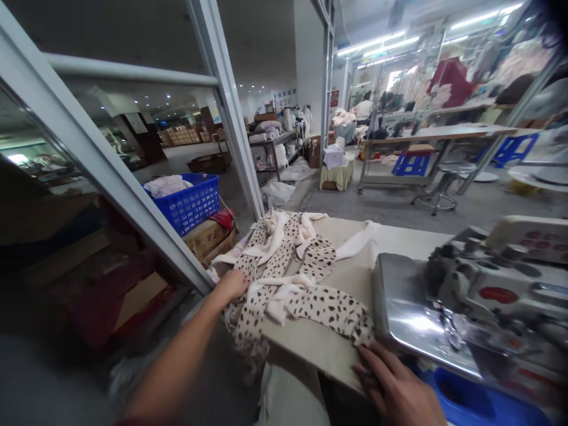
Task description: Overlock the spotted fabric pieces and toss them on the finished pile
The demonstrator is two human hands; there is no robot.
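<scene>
Several cream fabric pieces with black spots (323, 305) lie in a loose pile on a pale table, mixed with plain white fluffy strips (357, 239). On the pile's left side, my left hand (233, 285) is closed on spotted fabric, its fingertips partly hidden in the folds. My right hand (394, 381) is at the table's front edge, fingers bent around the near right end of a spotted piece. Right of the fabric stands a sewing machine (492, 293) with a shiny metal bed (406, 296).
The pale table (302, 343) borders a slanted metal frame (239, 118) on the left. Beyond it are a blue basket (195, 204) of white cloth and a cardboard box (206, 236). A blue bin (465, 393) sits below the machine. A round stool (444, 186) and worktables stand behind.
</scene>
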